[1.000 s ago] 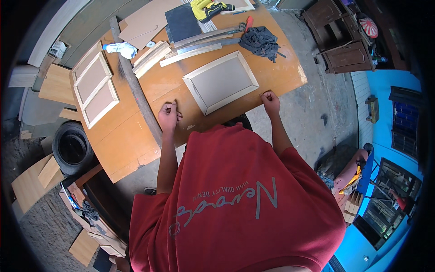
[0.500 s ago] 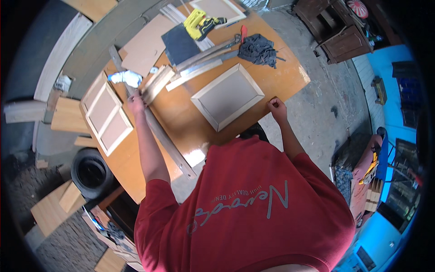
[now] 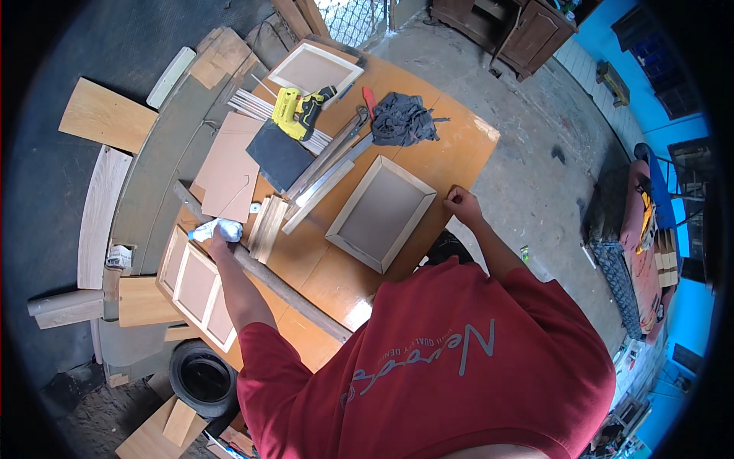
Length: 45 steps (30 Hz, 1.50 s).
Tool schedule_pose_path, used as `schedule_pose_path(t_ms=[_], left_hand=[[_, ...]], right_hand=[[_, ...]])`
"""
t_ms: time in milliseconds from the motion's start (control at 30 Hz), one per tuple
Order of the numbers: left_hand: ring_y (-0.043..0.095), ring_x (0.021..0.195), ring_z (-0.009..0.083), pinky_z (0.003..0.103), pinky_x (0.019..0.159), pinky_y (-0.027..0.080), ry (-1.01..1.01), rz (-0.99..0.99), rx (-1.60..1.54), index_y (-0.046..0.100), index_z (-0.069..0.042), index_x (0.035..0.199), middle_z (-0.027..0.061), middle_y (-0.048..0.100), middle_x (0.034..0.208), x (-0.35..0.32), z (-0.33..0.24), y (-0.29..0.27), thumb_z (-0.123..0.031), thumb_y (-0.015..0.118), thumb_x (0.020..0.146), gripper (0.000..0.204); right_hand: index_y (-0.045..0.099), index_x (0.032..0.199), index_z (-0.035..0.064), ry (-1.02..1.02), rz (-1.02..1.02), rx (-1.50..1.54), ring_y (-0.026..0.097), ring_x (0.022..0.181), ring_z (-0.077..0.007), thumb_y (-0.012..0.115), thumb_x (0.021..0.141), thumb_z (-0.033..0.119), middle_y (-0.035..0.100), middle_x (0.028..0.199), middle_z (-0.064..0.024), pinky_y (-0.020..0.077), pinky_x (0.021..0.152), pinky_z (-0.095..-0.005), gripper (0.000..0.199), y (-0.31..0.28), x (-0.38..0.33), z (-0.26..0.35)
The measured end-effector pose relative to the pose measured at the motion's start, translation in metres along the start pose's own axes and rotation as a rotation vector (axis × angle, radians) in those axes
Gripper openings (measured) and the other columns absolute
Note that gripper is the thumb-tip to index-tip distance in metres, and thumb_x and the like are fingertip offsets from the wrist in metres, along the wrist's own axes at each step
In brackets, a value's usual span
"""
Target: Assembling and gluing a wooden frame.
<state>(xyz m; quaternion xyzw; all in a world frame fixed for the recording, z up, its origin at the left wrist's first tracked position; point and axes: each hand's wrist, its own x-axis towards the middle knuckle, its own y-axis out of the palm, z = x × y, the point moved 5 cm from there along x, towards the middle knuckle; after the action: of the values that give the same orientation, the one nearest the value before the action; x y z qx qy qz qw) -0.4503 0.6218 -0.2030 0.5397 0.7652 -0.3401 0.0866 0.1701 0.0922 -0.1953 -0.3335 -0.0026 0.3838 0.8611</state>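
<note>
My left hand point(image 3: 219, 245) reaches to a crumpled blue-and-white plastic pouch point(image 3: 222, 229), its fingers closing at the pouch's near side and partly hidden. The pouch lies over a long, narrow weathered wood strip point(image 3: 287, 292) running across the table. At the table's right edge, my right hand point(image 3: 462, 203) is curled with fingertips together; whatever it may hold is too small to make out. Beside it lies a wooden frame with a grey-brown panel point(image 3: 382, 213), flat on the table and apart from the hand. A divided frame point(image 3: 200, 284) lies left of my left forearm.
On the orange-brown table point(image 3: 466, 153) are a yellow-and-black power tool point(image 3: 294, 113), a dark square board point(image 3: 279, 157), a dark crumpled cloth point(image 3: 403, 120), short wood pieces point(image 3: 267, 226) and a brown panel point(image 3: 227, 170). A tyre point(image 3: 202, 376) sits on the floor at left.
My left hand has moved from the long wood strip up to the blue-and-white pouch. The right hand stays curled near the table edge. The whole view has shifted and turned.
</note>
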Motion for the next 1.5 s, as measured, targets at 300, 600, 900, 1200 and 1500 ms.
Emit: schedule_pose_path(t_ms=[300,600,900,1200,1500], left_hand=[[0.07,0.103,0.0276,0.044,0.085,0.059,0.011,-0.002,-0.307,0.058,0.005,0.132,0.0144,0.068,0.119,-0.042,0.002,-0.012,-0.036,0.06,0.1,0.052],[0.07,0.089,0.0323,0.047,0.082,0.059,0.179,0.263,-0.7,0.054,-0.005,0.129,0.0151,0.07,0.102,-0.076,0.054,-0.038,-0.03,0.043,0.098,0.042],[0.071,0.087,0.0333,0.046,0.079,0.059,0.119,0.159,-0.95,0.053,0.001,0.129,0.02,0.071,0.101,-0.261,0.127,-0.065,-0.032,0.045,0.1,0.044],[0.071,0.082,0.0285,0.04,0.075,0.059,-0.055,0.343,-0.775,0.055,-0.001,0.126,0.0176,0.072,0.096,-0.377,0.193,-0.044,-0.031,0.056,0.1,0.039],[0.074,0.075,0.024,0.036,0.068,0.059,-0.071,0.384,-0.664,0.066,0.0,0.116,0.0153,0.075,0.089,-0.439,0.189,-0.012,-0.029,0.072,0.095,0.036]], right_hand=[[0.067,0.084,0.0081,-0.013,0.02,-0.057,0.066,0.071,-0.0171,0.079,0.079,0.025,0.069,0.076,-0.0058,0.0542,0.068,-0.0332,0.022,0.001,0.008,0.004],[0.063,0.08,0.0045,-0.173,0.01,0.073,0.056,0.072,-0.0076,0.076,0.086,0.014,0.062,0.074,0.0013,0.0492,0.069,-0.0274,0.017,0.003,0.013,-0.015],[0.063,0.084,0.0037,-0.216,-0.129,0.083,0.052,0.07,-0.0059,0.074,0.091,0.013,0.059,0.074,0.0033,0.0453,0.066,-0.0257,0.015,0.004,0.016,-0.001],[0.068,0.102,0.0056,-0.614,0.116,0.261,0.045,0.066,-0.0056,0.069,0.096,0.009,0.048,0.072,0.0031,0.0395,0.06,-0.0238,0.007,0.068,-0.027,0.162],[0.044,0.152,0.0129,-0.552,1.002,0.253,0.062,0.078,-0.0123,0.073,0.097,0.028,0.068,0.101,-0.0057,0.0507,0.073,-0.0278,0.064,0.232,-0.118,0.224]])
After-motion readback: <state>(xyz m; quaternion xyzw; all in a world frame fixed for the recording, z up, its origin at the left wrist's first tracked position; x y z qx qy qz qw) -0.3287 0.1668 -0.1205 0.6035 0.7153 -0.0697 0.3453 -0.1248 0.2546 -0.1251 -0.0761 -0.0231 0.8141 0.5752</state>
